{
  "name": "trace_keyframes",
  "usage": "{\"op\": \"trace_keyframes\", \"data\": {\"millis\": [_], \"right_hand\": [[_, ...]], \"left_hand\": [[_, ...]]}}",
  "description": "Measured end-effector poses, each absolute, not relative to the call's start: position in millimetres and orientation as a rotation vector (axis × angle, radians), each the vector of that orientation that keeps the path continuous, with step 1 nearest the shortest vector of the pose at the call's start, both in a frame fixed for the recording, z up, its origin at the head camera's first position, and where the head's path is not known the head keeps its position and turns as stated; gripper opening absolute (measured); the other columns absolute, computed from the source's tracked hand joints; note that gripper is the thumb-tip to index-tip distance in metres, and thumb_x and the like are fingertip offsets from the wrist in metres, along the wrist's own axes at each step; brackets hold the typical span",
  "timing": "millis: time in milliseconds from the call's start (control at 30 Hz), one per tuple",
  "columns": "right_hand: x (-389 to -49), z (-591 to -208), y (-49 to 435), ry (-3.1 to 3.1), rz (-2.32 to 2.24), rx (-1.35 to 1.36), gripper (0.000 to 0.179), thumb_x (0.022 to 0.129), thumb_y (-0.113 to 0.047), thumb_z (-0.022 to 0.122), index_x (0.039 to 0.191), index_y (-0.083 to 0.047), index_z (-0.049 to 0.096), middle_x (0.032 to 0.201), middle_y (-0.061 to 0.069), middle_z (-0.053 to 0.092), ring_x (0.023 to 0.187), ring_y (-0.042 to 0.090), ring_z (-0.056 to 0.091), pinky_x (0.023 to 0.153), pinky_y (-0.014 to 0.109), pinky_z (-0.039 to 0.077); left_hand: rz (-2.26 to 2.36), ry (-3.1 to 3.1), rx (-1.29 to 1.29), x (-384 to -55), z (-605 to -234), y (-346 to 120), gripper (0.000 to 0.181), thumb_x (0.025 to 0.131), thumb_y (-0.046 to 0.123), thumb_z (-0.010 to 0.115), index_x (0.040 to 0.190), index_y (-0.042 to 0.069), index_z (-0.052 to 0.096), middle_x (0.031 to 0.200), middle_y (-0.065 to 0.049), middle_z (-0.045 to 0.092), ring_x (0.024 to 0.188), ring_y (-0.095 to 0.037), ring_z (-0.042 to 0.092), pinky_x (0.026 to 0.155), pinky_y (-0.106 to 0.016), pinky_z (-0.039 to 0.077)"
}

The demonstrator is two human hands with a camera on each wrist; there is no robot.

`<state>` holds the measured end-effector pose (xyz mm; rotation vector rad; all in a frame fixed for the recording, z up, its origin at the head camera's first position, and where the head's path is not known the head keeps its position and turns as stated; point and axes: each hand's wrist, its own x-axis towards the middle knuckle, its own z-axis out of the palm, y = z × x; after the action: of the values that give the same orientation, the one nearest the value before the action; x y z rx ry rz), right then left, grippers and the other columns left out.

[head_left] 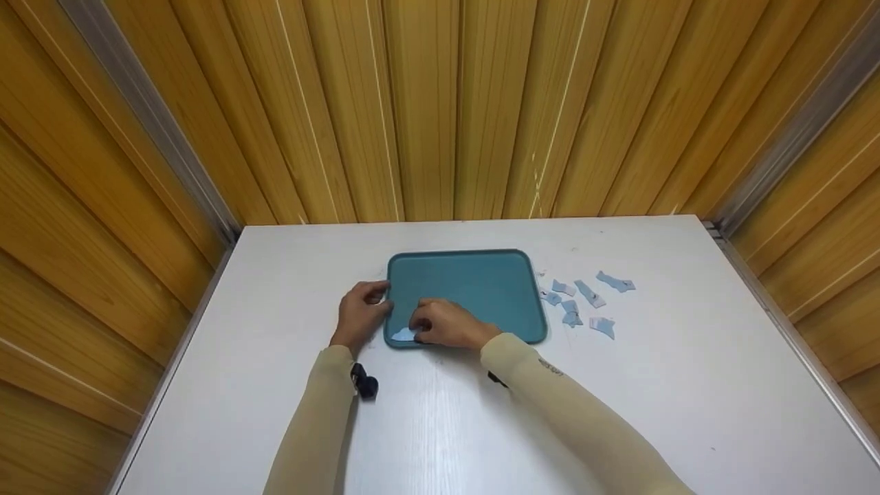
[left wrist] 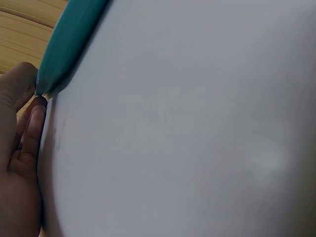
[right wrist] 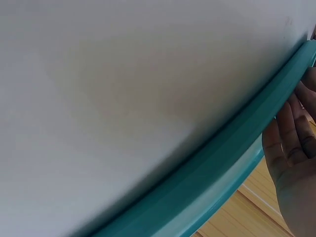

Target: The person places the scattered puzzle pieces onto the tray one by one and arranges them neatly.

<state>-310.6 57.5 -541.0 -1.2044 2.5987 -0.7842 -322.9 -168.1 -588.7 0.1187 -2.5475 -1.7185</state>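
A teal rectangular tray [head_left: 467, 275] lies on the white table. My left hand [head_left: 359, 313] is at its left side, with thumb and forefinger meeting at the rim; in the left wrist view the tray's edge [left wrist: 69, 44] runs between thumb and fingers. Over the tray's near left corner my right hand [head_left: 450, 324] bends down, its fingertips pinching at a light-blue paper scrap [head_left: 403, 335]. The fingers partly cover that scrap. From the right wrist view, the right fingers [right wrist: 291, 131] reach over the tray's near wall [right wrist: 207, 173], and the paper is hidden.
Several torn light-blue paper scraps, such as one at the far right [head_left: 615, 282] and one nearer [head_left: 603, 327], lie loose to the right of the tray. Yellow wood-patterned panels [head_left: 426, 110] rise behind the white table [head_left: 426, 426] and on both sides.
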Motion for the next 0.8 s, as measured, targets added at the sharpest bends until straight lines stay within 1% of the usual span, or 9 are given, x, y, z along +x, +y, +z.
{"op": "trace_keyframes", "data": {"millis": [167,300,533,667,800], "right_hand": [[-311,-538,60,2.571,-0.819,-1.170,0.020,0.097,-0.013,0.078,0.115,-0.005,0.080,0.108,0.004,0.069,0.096,0.015,0.064,0.087,0.032,0.056],[-311,-536,65,2.549,-0.855,-1.135,0.021,0.098,-0.013,0.077,0.117,-0.005,0.079,0.110,0.004,0.069,0.099,0.015,0.065,0.090,0.033,0.056],[-313,-531,81,2.552,-0.949,-1.162,0.021,0.094,-0.008,0.079,0.114,0.000,0.078,0.110,0.010,0.069,0.102,0.023,0.070,0.091,0.039,0.058],[-315,-529,91,2.568,-0.989,-1.149,0.021,0.093,-0.005,0.079,0.113,0.001,0.078,0.110,0.011,0.070,0.101,0.025,0.070,0.090,0.039,0.058],[-316,-526,100,2.564,-1.034,-1.080,0.023,0.094,-0.006,0.079,0.115,0.002,0.077,0.112,0.013,0.071,0.104,0.027,0.070,0.092,0.041,0.058]], "left_hand": [[-1.729,-2.540,0.117,-322,-589,-167,0.041,0.092,0.006,0.078,0.132,0.012,0.074,0.119,-0.003,0.067,0.113,-0.022,0.060,0.101,-0.040,0.050],[-1.750,-2.539,0.131,-321,-590,-166,0.041,0.092,0.006,0.079,0.132,0.013,0.074,0.120,-0.002,0.067,0.113,-0.021,0.060,0.101,-0.039,0.050],[-1.722,-2.537,0.120,-323,-589,-165,0.042,0.091,0.002,0.078,0.131,0.009,0.074,0.118,-0.005,0.066,0.111,-0.023,0.059,0.101,-0.041,0.049],[-1.729,-2.543,0.149,-323,-587,-165,0.041,0.091,0.003,0.078,0.131,0.011,0.074,0.119,-0.003,0.067,0.112,-0.023,0.059,0.102,-0.040,0.049],[-1.716,-2.554,0.144,-323,-587,-165,0.041,0.092,0.004,0.078,0.132,0.011,0.074,0.120,-0.004,0.067,0.113,-0.022,0.059,0.101,-0.040,0.050]]}}
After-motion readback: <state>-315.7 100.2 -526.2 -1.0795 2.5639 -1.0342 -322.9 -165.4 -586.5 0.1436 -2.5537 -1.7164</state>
